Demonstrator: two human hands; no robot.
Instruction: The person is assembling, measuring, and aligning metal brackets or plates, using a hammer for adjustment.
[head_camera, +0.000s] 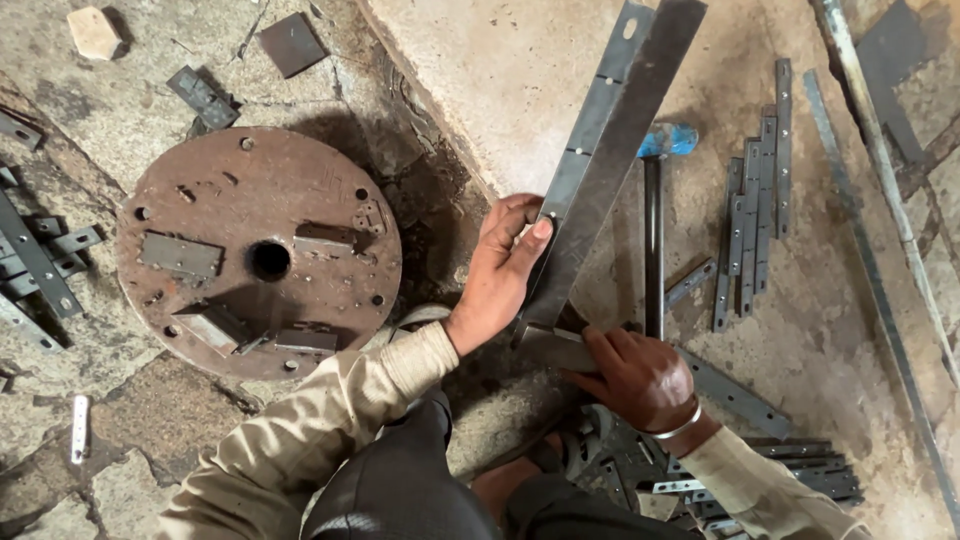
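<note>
Steel strips (600, 170) slant up from left hand (500, 270), clamped on them; right hand (640, 375) grips lower end.

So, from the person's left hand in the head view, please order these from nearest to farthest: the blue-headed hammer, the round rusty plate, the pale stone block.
From the left hand:
1. Blue-headed hammer, to its right, beyond the held metal strip.
2. Round rusty plate, to its left on the floor.
3. Pale stone block, far upper left corner.
</note>
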